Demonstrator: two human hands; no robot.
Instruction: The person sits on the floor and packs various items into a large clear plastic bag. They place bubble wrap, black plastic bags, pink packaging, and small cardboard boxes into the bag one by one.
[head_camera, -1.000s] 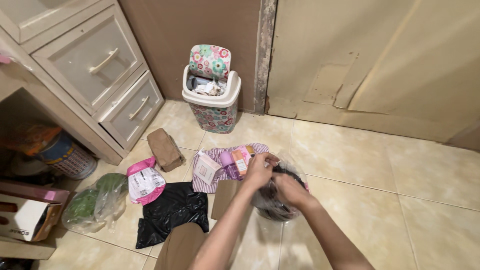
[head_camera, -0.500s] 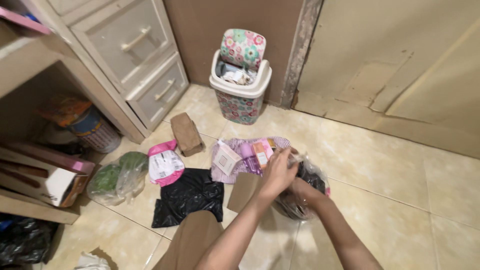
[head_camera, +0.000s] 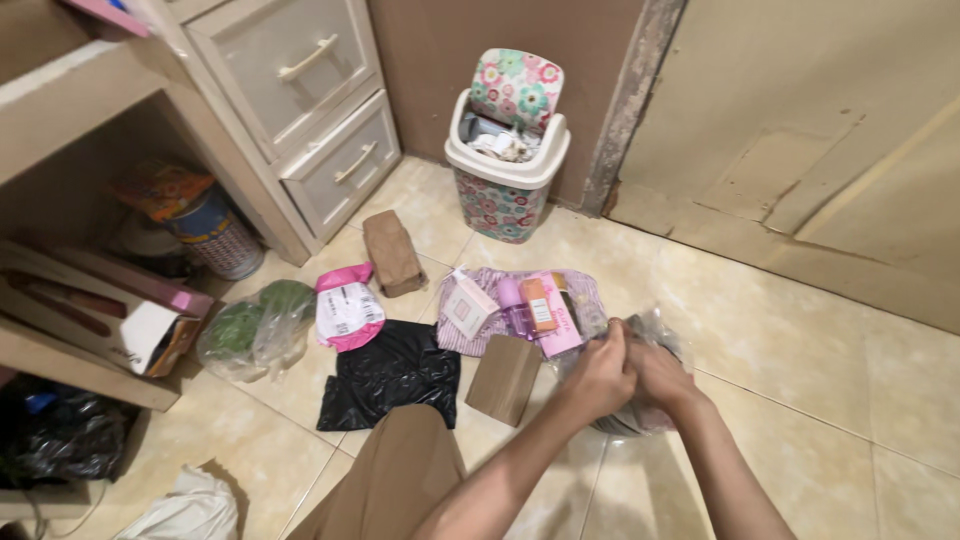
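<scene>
Both of my hands meet over a clear plastic bag (head_camera: 655, 335) with dark contents on the tiled floor. My left hand (head_camera: 598, 377) grips the bag's top edge, fingers closed on the plastic. My right hand (head_camera: 658, 374) presses against it from the right, also closed on the bag. Just left of the hands lies a striped cloth (head_camera: 580, 290) carrying a white box (head_camera: 469, 303), a purple bottle (head_camera: 511, 307) and an orange box (head_camera: 539, 305). A brown cardboard piece (head_camera: 504, 378) lies in front of them.
A flowered waste bin (head_camera: 505, 150) with its lid up stands by the wall. A drawer cabinet (head_camera: 320, 110) is at left. On the floor lie a brown parcel (head_camera: 392, 253), a pink mailer (head_camera: 346, 310), a black bag (head_camera: 392, 372) and a clear bag of greens (head_camera: 252, 328).
The view has swung left and down, so everything shifted right in the picture. My hands stayed together on the plastic bag, now gripping its top closer together.
</scene>
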